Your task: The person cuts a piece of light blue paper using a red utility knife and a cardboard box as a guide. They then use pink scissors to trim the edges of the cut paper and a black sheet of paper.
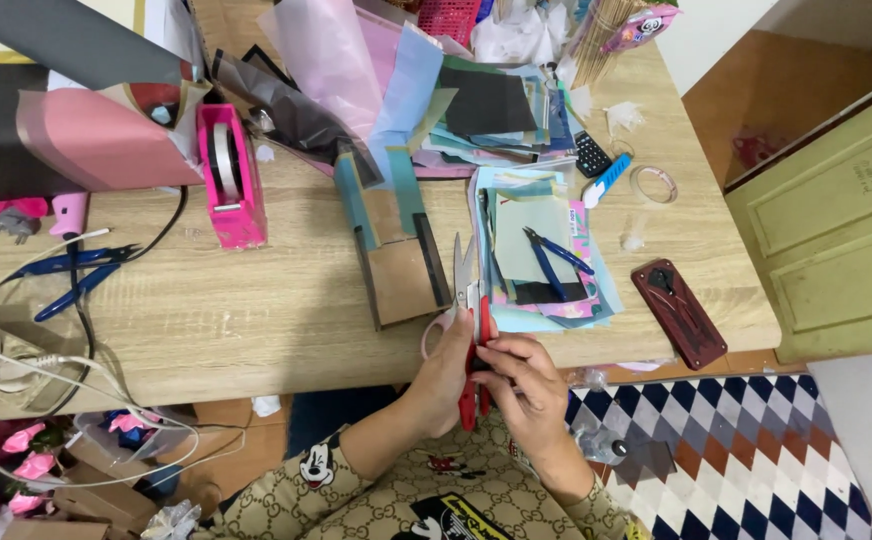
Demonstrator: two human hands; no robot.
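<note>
The scissors stand at the table's near edge, blades pointing away, with the left hand and right hand on them. Just beyond and right lies a paper stack with small pliers on top. Right of it rests a phone; a tape ring lies behind that. The tape dispenser sits far left, and a second pair of pliers lies left of it.

scissors: we are seeing pink handles and pale blades pointing up and away, nearly closed, hanging over the table's near edge.
red strip: we are watching it hanging upright, narrow and glossy, just below the near edge.
</note>
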